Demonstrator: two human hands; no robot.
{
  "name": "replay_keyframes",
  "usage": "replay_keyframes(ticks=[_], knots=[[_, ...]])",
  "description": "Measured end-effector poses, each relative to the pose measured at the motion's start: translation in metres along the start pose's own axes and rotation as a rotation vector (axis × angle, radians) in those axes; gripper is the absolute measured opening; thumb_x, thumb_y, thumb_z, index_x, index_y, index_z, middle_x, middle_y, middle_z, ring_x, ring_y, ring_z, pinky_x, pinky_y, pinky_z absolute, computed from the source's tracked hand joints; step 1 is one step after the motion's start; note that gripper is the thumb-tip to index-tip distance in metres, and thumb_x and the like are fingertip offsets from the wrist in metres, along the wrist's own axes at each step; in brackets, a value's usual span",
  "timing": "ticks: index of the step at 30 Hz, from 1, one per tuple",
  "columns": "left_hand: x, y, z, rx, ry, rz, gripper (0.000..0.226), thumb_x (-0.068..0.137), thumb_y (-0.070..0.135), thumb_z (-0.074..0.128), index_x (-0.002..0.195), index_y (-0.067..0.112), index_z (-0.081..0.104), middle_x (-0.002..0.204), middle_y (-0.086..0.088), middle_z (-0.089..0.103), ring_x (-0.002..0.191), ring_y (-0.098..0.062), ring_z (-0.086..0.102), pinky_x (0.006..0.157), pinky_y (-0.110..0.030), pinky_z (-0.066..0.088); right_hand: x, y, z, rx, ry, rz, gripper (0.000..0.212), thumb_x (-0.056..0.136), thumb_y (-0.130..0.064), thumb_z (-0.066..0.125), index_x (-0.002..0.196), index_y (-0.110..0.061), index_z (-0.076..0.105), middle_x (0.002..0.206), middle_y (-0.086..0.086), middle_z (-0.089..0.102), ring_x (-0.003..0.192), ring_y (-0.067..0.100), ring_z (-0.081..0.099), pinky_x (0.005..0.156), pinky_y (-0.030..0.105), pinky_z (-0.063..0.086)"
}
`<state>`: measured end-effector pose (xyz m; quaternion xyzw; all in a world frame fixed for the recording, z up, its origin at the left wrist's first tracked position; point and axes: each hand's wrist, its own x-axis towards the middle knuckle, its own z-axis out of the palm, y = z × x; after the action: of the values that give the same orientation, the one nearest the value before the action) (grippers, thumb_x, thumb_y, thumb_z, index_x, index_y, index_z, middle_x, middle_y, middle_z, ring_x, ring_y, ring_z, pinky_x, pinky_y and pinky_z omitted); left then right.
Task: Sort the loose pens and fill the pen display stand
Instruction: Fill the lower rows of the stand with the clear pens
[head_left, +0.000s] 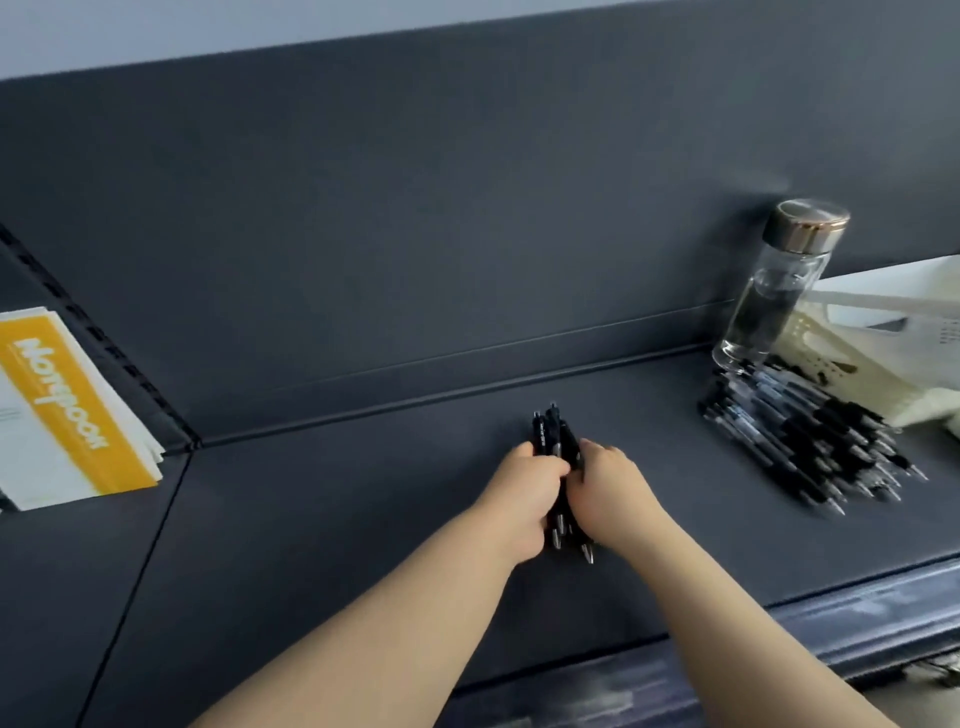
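Observation:
A bundle of black pens (554, 435) lies on the dark shelf (363, 519), clicker ends pointing away from me and silver tips toward me. My left hand (522, 499) and my right hand (608, 491) close on the bundle from both sides, pressing the pens together. A pile of several more loose black pens (810, 439) lies at the right of the shelf, tips pointing to the lower right. No pen display stand shows in this view.
A clear glass bottle with a metal cap (774, 291) stands behind the pen pile. A white plastic basket (893, 343) sits at the far right. Yellow and white booklets (67, 410) lie on the left shelf section. The shelf's front edge (779, 623) runs lower right.

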<state>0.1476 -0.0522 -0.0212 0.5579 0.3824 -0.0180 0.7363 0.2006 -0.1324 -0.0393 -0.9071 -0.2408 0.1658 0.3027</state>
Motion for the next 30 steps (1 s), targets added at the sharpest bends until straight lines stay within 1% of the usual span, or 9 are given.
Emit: replay_keyframes(ticks=[2, 5, 8, 11, 15, 18, 24, 27, 30], knots=[[-0.003, 0.005, 0.0, -0.103, 0.056, -0.052, 0.026, 0.092, 0.001, 0.044, 0.112, 0.007, 0.059, 0.107, -0.016, 0.064, 0.091, -0.029, 0.061, 0.074, -0.035, 0.05, 0.001, -0.002, 0.004, 0.08, -0.026, -0.065, 0.009, 0.089, -0.007, 0.037, 0.091, -0.01, 0.046, 0.092, 0.012, 0.059, 0.08, 0.025, 0.051, 0.056, 0.027, 0.032], [-0.012, 0.005, -0.011, -0.172, 0.116, -0.048, 0.026, 0.094, 0.001, 0.044, 0.112, 0.004, 0.063, 0.107, -0.017, 0.066, 0.093, -0.029, 0.062, 0.081, -0.037, 0.05, -0.004, -0.008, 0.011, 0.23, -0.04, -0.106, 0.017, 0.092, -0.008, 0.038, 0.098, -0.015, 0.051, 0.089, 0.003, 0.062, 0.074, 0.015, 0.056, 0.049, 0.013, 0.033], [-0.027, -0.003, -0.034, -0.252, 0.157, -0.014, 0.026, 0.096, 0.003, 0.045, 0.116, 0.003, 0.061, 0.101, -0.014, 0.066, 0.09, -0.026, 0.063, 0.077, -0.035, 0.05, -0.017, -0.025, 0.023, 0.347, -0.068, -0.183, 0.027, 0.093, -0.009, 0.037, 0.106, -0.025, 0.055, 0.091, -0.007, 0.064, 0.078, 0.0, 0.057, 0.053, 0.008, 0.039], [-0.051, -0.01, -0.072, -0.371, 0.179, 0.015, 0.024, 0.096, 0.006, 0.046, 0.115, 0.006, 0.061, 0.099, -0.012, 0.067, 0.089, -0.025, 0.064, 0.072, -0.036, 0.051, -0.034, -0.059, 0.041, 0.388, -0.124, -0.273, 0.031, 0.095, -0.012, 0.037, 0.115, -0.03, 0.053, 0.099, -0.009, 0.063, 0.084, 0.001, 0.057, 0.058, 0.008, 0.039], [-0.093, -0.02, -0.133, -0.491, 0.197, 0.105, 0.024, 0.096, 0.009, 0.048, 0.115, 0.009, 0.063, 0.096, -0.01, 0.069, 0.086, -0.024, 0.066, 0.061, -0.032, 0.051, -0.062, -0.115, 0.065, 0.401, -0.176, -0.442, 0.032, 0.095, -0.012, 0.037, 0.115, -0.031, 0.053, 0.098, -0.01, 0.062, 0.088, 0.004, 0.058, 0.065, 0.011, 0.042], [-0.13, -0.032, -0.184, -0.57, 0.244, 0.197, 0.023, 0.095, 0.008, 0.049, 0.113, 0.01, 0.064, 0.097, -0.008, 0.07, 0.087, -0.022, 0.067, 0.063, -0.031, 0.051, -0.091, -0.159, 0.092, 0.414, -0.222, -0.571, 0.03, 0.095, -0.014, 0.04, 0.116, -0.03, 0.054, 0.099, -0.009, 0.062, 0.093, 0.008, 0.059, 0.073, 0.019, 0.046], [-0.227, -0.081, -0.308, -0.686, 0.38, 0.354, 0.019, 0.095, 0.008, 0.049, 0.101, 0.015, 0.065, 0.078, -0.003, 0.072, 0.069, -0.016, 0.069, 0.057, -0.026, 0.052, -0.175, -0.257, 0.188, 0.301, -0.233, -0.809, 0.031, 0.094, -0.015, 0.046, 0.121, -0.025, 0.056, 0.089, -0.008, 0.042, 0.1, 0.015, 0.042, 0.083, 0.022, 0.033], [-0.285, -0.106, -0.377, -0.67, 0.466, 0.433, 0.017, 0.094, 0.006, 0.05, 0.096, 0.015, 0.065, 0.078, -0.004, 0.071, 0.071, -0.017, 0.067, 0.057, -0.026, 0.051, -0.23, -0.314, 0.237, 0.294, -0.291, -0.897, 0.027, 0.092, -0.014, 0.047, 0.114, -0.026, 0.059, 0.087, -0.005, 0.041, 0.097, 0.014, 0.041, 0.082, 0.02, 0.032], [-0.342, -0.133, -0.443, -0.65, 0.57, 0.508, 0.017, 0.092, 0.003, 0.052, 0.095, 0.013, 0.066, 0.082, -0.007, 0.071, 0.074, -0.02, 0.068, 0.065, -0.029, 0.054, -0.284, -0.37, 0.278, 0.298, -0.377, -0.997, 0.021, 0.091, -0.013, 0.047, 0.096, -0.029, 0.059, 0.081, -0.001, 0.043, 0.085, 0.006, 0.044, 0.069, 0.012, 0.033]])
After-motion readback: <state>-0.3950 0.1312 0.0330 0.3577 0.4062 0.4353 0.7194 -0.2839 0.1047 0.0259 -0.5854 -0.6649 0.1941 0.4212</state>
